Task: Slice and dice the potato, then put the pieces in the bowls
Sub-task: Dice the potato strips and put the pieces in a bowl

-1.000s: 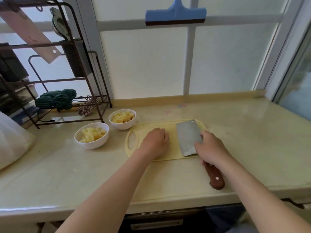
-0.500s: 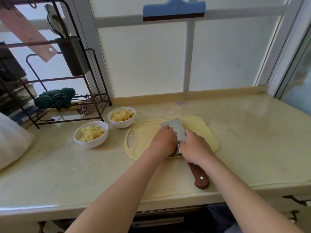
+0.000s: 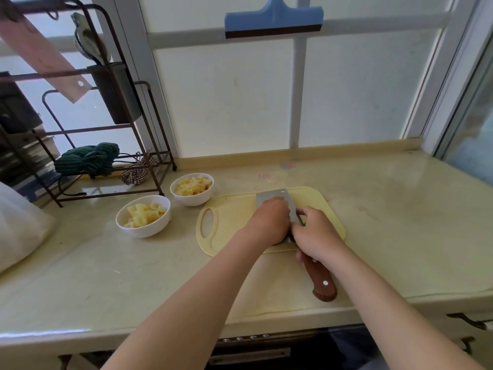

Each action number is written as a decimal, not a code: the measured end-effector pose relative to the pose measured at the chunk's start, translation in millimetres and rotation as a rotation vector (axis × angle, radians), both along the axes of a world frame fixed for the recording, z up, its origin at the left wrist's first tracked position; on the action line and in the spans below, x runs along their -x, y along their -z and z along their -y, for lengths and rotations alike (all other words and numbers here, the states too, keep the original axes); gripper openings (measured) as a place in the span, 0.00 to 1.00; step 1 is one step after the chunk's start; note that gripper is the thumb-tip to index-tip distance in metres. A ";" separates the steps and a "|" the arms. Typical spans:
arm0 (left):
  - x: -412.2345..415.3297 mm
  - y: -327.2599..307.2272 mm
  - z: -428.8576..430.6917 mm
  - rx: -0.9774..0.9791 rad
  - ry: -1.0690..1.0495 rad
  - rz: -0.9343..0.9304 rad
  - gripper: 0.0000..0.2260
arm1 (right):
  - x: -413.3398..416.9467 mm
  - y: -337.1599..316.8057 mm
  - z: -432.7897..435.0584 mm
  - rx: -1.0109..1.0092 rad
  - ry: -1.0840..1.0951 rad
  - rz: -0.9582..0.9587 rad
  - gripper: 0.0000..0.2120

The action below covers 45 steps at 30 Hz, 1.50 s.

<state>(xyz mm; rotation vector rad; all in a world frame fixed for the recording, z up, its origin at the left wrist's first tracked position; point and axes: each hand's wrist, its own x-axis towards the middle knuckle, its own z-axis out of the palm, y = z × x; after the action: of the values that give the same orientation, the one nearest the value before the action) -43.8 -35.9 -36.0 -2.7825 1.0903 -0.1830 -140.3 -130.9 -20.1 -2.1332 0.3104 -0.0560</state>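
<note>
Head view: potato dice (image 3: 141, 214) fill the near bowl (image 3: 144, 231) and the far bowl (image 3: 192, 201), both left of the board (image 3: 232, 220); any potato on the board is hidden under the hands.
Handling: the dice look light, firm and wet, so likely to slip and scatter. They are best scooped in a cupped hand or carried on the blade's flat.
Left hand (image 3: 269, 222): curled over the cleaver (image 3: 277, 194) blade; I cannot tell whether it holds pieces.
Right hand (image 3: 317, 236): wrapped round the cleaver handle, close to the blade.
Edges: the handle's end points at the counter (image 3: 400, 222) near edge; the bowl rims stand higher than the board.
Room: the way left to the bowls crosses only board and counter.
</note>
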 end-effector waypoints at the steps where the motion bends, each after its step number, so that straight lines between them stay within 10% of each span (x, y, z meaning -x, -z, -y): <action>1: 0.1 -4.7 -1.0 -0.011 -0.012 -0.011 0.11 | -0.1 -3.1 -1.3 -0.013 0.000 0.005 0.14; 24: -20.6 -55.4 -234.5 0.506 -0.425 -0.041 0.10 | -48.7 -46.2 -178.9 -0.011 -0.375 0.060 0.16; 45: -29.7 -45.8 -248.0 0.707 -0.599 -0.144 0.13 | -45.4 -48.5 -115.3 -0.007 -0.255 0.056 0.18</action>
<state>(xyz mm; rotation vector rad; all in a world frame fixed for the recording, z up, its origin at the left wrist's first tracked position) -14.0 212.1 9.8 -3.6423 0.1545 -0.3499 -94.9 -15.6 28.5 -2.1436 0.0045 0.0326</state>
